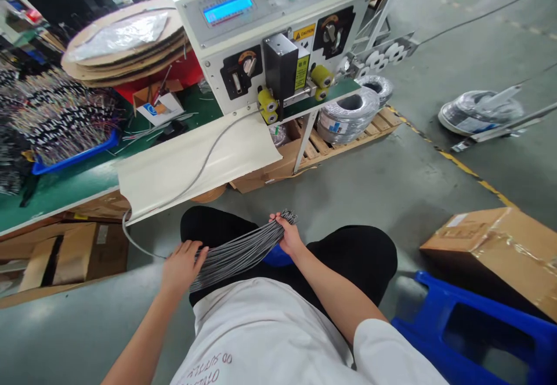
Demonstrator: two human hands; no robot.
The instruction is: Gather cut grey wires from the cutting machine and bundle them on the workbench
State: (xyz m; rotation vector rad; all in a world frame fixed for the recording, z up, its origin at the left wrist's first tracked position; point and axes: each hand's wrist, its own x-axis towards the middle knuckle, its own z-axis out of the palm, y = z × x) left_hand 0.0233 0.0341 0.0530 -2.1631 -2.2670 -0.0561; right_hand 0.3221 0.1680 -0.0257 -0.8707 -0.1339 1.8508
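Observation:
A bundle of cut grey wires (237, 252) lies across my lap. My right hand (287, 237) is closed around the bundle near its far end. My left hand (183, 266) rests on the bundle's near part, fingers curled over the wires. In front of me stands a white wire cutting machine (278, 31) with a blue display and yellow rollers. One grey wire (204, 164) runs out of the machine along a white chute (174, 170) and loops down off the chute's left end.
A green bench (65, 184) carries a blue tray of coloured wires (61, 118) and cardboard discs (126, 42). Wire coils (348, 115) sit on a pallet. A cardboard box (496, 245) and blue stool (470, 327) are at my right.

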